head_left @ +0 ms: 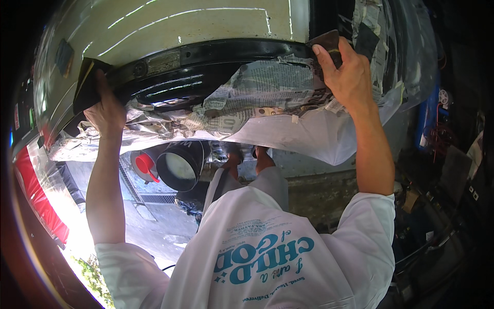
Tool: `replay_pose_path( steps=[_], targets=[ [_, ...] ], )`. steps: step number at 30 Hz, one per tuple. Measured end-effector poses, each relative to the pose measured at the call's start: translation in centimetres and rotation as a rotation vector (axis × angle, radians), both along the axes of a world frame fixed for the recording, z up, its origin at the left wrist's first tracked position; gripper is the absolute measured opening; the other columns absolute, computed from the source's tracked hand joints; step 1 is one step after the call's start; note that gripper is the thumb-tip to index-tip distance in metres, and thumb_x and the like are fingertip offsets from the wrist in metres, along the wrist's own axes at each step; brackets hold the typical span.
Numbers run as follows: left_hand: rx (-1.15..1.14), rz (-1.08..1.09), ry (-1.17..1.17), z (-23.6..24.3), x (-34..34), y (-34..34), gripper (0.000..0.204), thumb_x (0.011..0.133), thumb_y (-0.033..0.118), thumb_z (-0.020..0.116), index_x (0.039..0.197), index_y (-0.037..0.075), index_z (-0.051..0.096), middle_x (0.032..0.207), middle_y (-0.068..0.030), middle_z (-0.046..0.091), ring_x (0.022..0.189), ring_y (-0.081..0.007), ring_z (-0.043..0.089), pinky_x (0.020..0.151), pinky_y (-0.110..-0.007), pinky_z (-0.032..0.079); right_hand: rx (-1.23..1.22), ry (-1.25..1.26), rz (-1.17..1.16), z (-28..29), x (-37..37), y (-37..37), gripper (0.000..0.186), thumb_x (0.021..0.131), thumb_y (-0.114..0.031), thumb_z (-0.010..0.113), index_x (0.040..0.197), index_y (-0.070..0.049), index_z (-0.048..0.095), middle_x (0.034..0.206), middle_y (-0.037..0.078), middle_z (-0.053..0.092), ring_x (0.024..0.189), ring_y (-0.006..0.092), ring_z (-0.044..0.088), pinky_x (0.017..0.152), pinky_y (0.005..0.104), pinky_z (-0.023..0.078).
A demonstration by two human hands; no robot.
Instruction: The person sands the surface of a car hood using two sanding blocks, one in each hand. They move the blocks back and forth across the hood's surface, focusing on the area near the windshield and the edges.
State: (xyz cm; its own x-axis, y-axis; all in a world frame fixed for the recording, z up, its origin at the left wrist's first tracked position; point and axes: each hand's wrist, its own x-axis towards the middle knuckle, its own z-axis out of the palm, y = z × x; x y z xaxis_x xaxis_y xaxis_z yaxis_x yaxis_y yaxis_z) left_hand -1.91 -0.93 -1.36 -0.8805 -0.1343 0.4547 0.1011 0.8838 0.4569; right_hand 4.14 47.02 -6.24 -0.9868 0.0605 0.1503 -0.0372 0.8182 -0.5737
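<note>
My left hand (106,110) grips a dark, stiff sheet that looks like sandpaper (85,85), at the left end of a car's black painted edge (231,49). At the right end, my right hand (351,72) pinches a second dark sandpaper-like sheet (325,41), its thumb lying on the near face. Part of each sheet is hidden by the fingers. Between my hands, printed newspaper (262,82) covers the lower part of the black edge. Beyond it lies a glossy, pale greenish panel (216,23) with light streaks reflected in it.
White plastic sheeting (309,134) hangs below the newspaper, in front of my legs. A black bucket (180,165) with whitish liquid and a red dipper (146,166) stand on the floor at left. Another dark patch (366,40) rests on newspaper at right. Clutter fills the dark right side.
</note>
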Motion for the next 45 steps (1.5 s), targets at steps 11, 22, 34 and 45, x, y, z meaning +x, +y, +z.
replay_pose_path(
  steps=[11,22,34,45],
  targets=[
    [-0.002,-0.042,-0.005,0.1,-0.1,-0.1,0.041,0.11,0.035,0.059,0.127,0.0,0.072,0.117,-0.0202,0.076,0.109,-0.0391,0.071,0.095,-0.046,0.05,-0.084,-0.055,-0.036,1.9,-0.8,-0.2,0.046,0.1,-0.047,0.072,0.1,-0.001,0.068,0.08,0.021,0.075,0.077,0.0441,0.075,0.072,0.05,0.057],
    [-0.019,-0.016,0.018,0.3,0.0,0.1,0.042,0.109,0.035,0.061,0.127,-0.001,0.072,0.12,-0.0201,0.076,0.109,-0.0365,0.071,0.096,-0.045,0.051,-0.052,-0.138,-0.028,0.7,-0.3,0.2,0.049,0.1,-0.05,0.073,0.1,-0.001,0.068,0.08,0.023,0.075,0.079,0.0469,0.074,0.074,0.0524,0.058],
    [-0.008,-0.027,0.01,0.0,-0.1,0.0,0.042,0.11,0.034,0.059,0.129,-0.001,0.071,0.121,-0.0212,0.075,0.11,-0.0391,0.07,0.096,-0.046,0.05,0.085,-0.007,-0.013,0.4,0.1,-0.3,0.043,0.101,-0.046,0.072,0.1,-0.003,0.067,0.079,0.02,0.076,0.076,0.0446,0.075,0.07,0.0519,0.059],
    [-0.022,-0.018,-0.01,0.1,0.0,0.1,0.043,0.11,0.036,0.057,0.129,0.0,0.071,0.121,-0.0207,0.075,0.109,-0.0385,0.07,0.097,-0.046,0.049,-0.073,0.044,-0.048,-0.1,-0.4,-0.6,0.045,0.1,-0.045,0.073,0.101,-0.001,0.068,0.08,0.019,0.077,0.076,0.0426,0.076,0.069,0.0482,0.058]
  ],
)
